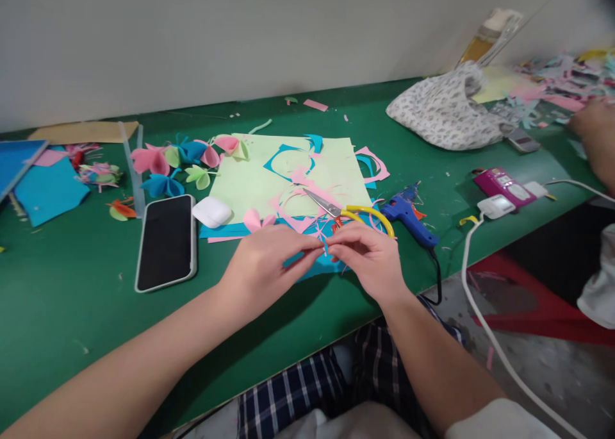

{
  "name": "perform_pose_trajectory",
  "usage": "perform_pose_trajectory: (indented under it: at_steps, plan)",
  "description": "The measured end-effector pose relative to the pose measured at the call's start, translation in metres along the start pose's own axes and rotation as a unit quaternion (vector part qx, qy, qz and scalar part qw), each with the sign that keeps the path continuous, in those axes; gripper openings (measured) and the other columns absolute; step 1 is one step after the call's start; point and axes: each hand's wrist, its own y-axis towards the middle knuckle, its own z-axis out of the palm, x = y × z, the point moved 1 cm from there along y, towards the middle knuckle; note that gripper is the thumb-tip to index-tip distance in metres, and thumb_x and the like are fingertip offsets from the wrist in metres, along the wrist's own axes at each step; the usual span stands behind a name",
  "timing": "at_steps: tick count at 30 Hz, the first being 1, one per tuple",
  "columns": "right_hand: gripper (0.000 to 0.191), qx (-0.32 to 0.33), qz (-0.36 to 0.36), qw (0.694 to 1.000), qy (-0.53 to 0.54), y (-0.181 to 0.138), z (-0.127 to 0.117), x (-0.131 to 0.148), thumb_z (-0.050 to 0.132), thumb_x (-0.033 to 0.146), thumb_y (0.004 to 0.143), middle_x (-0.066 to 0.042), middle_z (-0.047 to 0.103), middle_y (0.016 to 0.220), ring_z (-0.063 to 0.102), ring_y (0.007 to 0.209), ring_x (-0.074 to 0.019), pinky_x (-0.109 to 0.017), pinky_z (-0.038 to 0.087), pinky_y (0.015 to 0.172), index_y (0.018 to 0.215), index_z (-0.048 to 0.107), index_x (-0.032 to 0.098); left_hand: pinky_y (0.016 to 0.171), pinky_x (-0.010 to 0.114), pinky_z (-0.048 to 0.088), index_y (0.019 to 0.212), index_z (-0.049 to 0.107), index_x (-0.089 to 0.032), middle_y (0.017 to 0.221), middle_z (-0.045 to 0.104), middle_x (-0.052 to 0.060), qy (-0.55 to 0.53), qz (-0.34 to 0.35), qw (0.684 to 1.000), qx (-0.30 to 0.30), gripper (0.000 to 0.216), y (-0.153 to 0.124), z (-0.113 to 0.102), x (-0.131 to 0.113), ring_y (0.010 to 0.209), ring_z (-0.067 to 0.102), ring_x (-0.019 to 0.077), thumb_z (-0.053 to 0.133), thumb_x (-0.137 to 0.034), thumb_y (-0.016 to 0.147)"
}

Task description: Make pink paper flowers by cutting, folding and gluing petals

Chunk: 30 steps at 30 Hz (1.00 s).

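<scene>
My left hand (262,266) and my right hand (369,256) meet over the near edge of the green table (72,323), fingers pinched together on a small piece of blue paper (327,247). Just beyond them lie scissors with yellow handles (353,213) on a pale green sheet (269,176) strewn with pink and blue paper offcuts. A pink folded paper petal (254,220) sits by my left fingers.
A phone (167,240) lies face up at left with a white earbud case (211,211) beside it. Paper flowers (177,160) lie behind. A blue glue gun (408,215) rests at right, near chargers and a white cable (490,323). Another person's hand (593,131) is far right.
</scene>
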Motion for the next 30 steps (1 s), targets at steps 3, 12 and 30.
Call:
perform_pose_trajectory:
  at_steps: [3,12,30]
  plan:
    - [0.007,-0.006,-0.004,1.000,-0.005,-0.0001,0.0004,-0.0002,0.072,0.024,0.073,0.001,0.068,0.076,0.060,0.068,-0.0148,-0.028,0.049,0.054,0.077,0.072,0.030,0.064,0.024,0.050,0.085,0.067,-0.019,0.074,0.072,-0.001,0.002,0.005,1.000,-0.003,0.011,-0.0002,0.0003,0.0002,0.063,0.064,0.0111,0.056,-0.023,0.085]
    - [0.009,-0.030,-0.011,0.999,-0.007,-0.0007,0.0004,-0.0003,0.074,0.023,0.071,0.002,0.067,0.075,0.060,0.069,-0.0150,-0.028,0.049,0.055,0.076,0.069,0.029,0.066,0.026,0.052,0.086,0.067,-0.018,0.073,0.072,-0.001,0.022,0.016,1.000,-0.005,0.012,-0.0001,-0.0009,-0.0010,0.063,0.063,0.0120,0.057,-0.023,0.085]
    - [0.013,-0.033,-0.025,0.999,-0.008,0.0005,0.0020,-0.0011,0.076,0.028,0.069,0.001,0.063,0.072,0.059,0.073,-0.0156,-0.028,0.050,0.058,0.071,0.063,0.026,0.069,0.026,0.051,0.087,0.066,-0.019,0.071,0.070,0.000,0.066,0.054,0.996,-0.022,0.011,-0.0026,0.0017,0.0009,0.064,0.063,0.0121,0.055,-0.022,0.085]
